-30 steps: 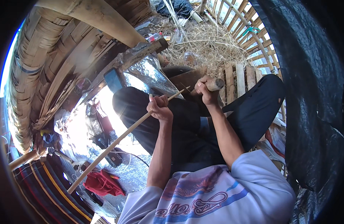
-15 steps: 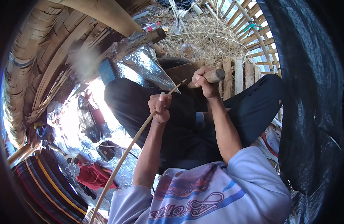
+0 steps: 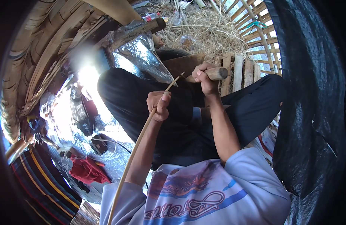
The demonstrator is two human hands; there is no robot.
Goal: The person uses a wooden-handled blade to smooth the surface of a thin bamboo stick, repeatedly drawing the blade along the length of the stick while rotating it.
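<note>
The left hand (image 3: 159, 105) is gripping a long, slender stick (image 3: 137, 144) — its fingers are closing around the shaft a short way below the upper end, with the thumb lying toward the tip (image 3: 177, 78). The stick is running from this grip down past the left forearm and over the shirt (image 3: 195, 191), and its lower end is leaving the view at the bottom edge.

The right hand (image 3: 203, 77) is gripping a thick, round wooden handle (image 3: 217, 74), fingers wrapped, the blunt butt pointing right. The working end of the handle is not showing clearly against the dark trousers (image 3: 128, 101); the stick's tip is lying just beside it, and contact cannot be confirmed.

Progress, by judgement: the tip is showing a narrow, tapering form, so that end is appearing at least partly shaped. The rest of the shaft is showing a greater thickness — whether its surface is finished or needing further work cannot be told.

Beyond the hands, wooden slats (image 3: 238, 71) and straw (image 3: 203, 32) are lying ahead; a red cloth (image 3: 88, 170) is lying to the left.
</note>
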